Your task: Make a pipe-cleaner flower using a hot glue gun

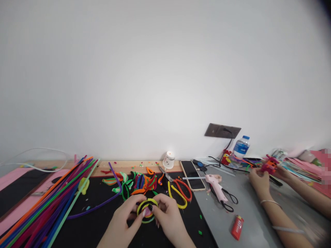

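Observation:
Low in the middle of the head view, my left hand (130,215) and my right hand (165,213) pinch a small round coil of pipe cleaner (146,220) from both sides. Yellow-green and black rings show on it, with pink and orange at its centre. My thumbs press on its face and partly cover it. Just beyond my hands lies a heap of bent, colourful pipe-cleaner pieces (142,182) on a black mat (85,227). Scissors (181,193) with red and yellow handles rest close to my right hand.
A bundle of long pipe cleaners (49,203) lies at left. On the right are a phone (192,175), a pink glue gun (217,187), a red lighter (237,227), a paper cup (168,160) and a water bottle (241,148). Another person's hands (261,184) hold a pink-orange piece.

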`<state>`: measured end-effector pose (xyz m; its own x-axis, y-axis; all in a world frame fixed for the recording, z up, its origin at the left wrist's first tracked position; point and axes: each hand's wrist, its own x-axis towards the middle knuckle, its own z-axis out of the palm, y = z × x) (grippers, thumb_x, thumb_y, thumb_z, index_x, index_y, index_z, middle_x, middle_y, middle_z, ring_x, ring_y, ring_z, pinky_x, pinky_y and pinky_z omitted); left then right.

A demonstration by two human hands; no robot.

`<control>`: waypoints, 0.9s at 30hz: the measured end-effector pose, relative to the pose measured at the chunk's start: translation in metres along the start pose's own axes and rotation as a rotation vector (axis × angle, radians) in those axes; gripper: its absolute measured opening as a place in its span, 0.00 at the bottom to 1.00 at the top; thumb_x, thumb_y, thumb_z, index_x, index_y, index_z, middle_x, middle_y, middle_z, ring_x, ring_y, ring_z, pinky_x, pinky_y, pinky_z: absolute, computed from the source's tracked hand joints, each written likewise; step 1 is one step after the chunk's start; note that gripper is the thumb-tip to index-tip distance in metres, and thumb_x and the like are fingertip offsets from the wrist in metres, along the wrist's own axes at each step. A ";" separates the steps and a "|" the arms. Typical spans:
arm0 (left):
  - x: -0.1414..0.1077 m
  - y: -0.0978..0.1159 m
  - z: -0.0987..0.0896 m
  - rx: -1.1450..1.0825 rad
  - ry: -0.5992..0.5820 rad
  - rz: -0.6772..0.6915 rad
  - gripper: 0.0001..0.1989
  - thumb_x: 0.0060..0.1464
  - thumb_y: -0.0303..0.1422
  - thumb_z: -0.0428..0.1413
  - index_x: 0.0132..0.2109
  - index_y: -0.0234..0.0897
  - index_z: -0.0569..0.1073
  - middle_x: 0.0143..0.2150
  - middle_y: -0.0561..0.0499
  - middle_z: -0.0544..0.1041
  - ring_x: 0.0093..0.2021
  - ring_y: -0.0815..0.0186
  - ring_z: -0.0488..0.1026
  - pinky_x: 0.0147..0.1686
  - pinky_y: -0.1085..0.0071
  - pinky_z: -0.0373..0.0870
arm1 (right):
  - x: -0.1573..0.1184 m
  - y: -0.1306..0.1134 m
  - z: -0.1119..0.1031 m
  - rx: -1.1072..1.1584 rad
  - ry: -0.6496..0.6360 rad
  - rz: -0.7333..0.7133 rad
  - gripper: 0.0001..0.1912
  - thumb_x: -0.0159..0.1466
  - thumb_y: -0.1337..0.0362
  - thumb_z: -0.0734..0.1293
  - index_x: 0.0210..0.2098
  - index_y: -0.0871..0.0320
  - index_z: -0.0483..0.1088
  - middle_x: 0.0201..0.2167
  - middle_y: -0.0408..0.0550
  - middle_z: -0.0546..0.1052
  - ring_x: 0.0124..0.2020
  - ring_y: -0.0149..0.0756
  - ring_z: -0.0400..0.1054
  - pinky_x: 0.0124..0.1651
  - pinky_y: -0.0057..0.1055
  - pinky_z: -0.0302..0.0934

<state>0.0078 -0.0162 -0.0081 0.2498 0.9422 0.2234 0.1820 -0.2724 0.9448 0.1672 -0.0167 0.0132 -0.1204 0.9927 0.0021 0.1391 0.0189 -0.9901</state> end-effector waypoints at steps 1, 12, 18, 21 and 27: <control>0.000 0.000 0.000 0.001 -0.001 -0.001 0.11 0.53 0.31 0.51 0.44 0.40 0.68 0.42 0.47 0.76 0.38 0.63 0.76 0.36 0.70 0.75 | 0.000 0.000 0.000 0.000 -0.002 -0.001 0.04 0.54 0.67 0.64 0.25 0.63 0.68 0.14 0.37 0.63 0.13 0.23 0.54 0.16 0.20 0.47; 0.001 -0.002 -0.002 -0.010 -0.021 -0.017 0.09 0.53 0.33 0.53 0.42 0.41 0.70 0.38 0.50 0.77 0.36 0.63 0.76 0.34 0.72 0.74 | 0.001 0.002 0.001 -0.016 -0.018 -0.009 0.02 0.53 0.69 0.64 0.25 0.62 0.68 0.14 0.36 0.62 0.13 0.23 0.54 0.16 0.20 0.46; 0.002 -0.001 -0.002 -0.004 -0.015 -0.019 0.08 0.53 0.32 0.53 0.42 0.41 0.70 0.37 0.50 0.77 0.35 0.64 0.76 0.34 0.73 0.74 | 0.000 -0.001 0.000 -0.026 -0.024 -0.005 0.03 0.54 0.68 0.64 0.25 0.63 0.68 0.13 0.35 0.61 0.13 0.23 0.53 0.16 0.20 0.46; 0.002 0.000 -0.002 -0.013 -0.019 -0.022 0.08 0.52 0.32 0.53 0.41 0.41 0.70 0.37 0.50 0.77 0.35 0.64 0.76 0.33 0.73 0.74 | -0.001 -0.002 0.000 -0.025 -0.025 -0.006 0.04 0.54 0.67 0.64 0.25 0.63 0.68 0.14 0.36 0.61 0.13 0.23 0.53 0.16 0.20 0.46; 0.001 0.003 -0.002 0.006 -0.007 -0.024 0.08 0.53 0.33 0.52 0.42 0.40 0.70 0.39 0.49 0.77 0.36 0.64 0.76 0.34 0.72 0.74 | -0.001 -0.005 0.001 -0.019 -0.026 0.009 0.09 0.54 0.61 0.67 0.24 0.62 0.68 0.13 0.35 0.61 0.13 0.23 0.53 0.16 0.21 0.46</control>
<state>0.0072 -0.0159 -0.0046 0.2523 0.9469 0.1992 0.1939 -0.2512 0.9483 0.1660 -0.0182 0.0181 -0.1442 0.9895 -0.0104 0.1592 0.0128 -0.9872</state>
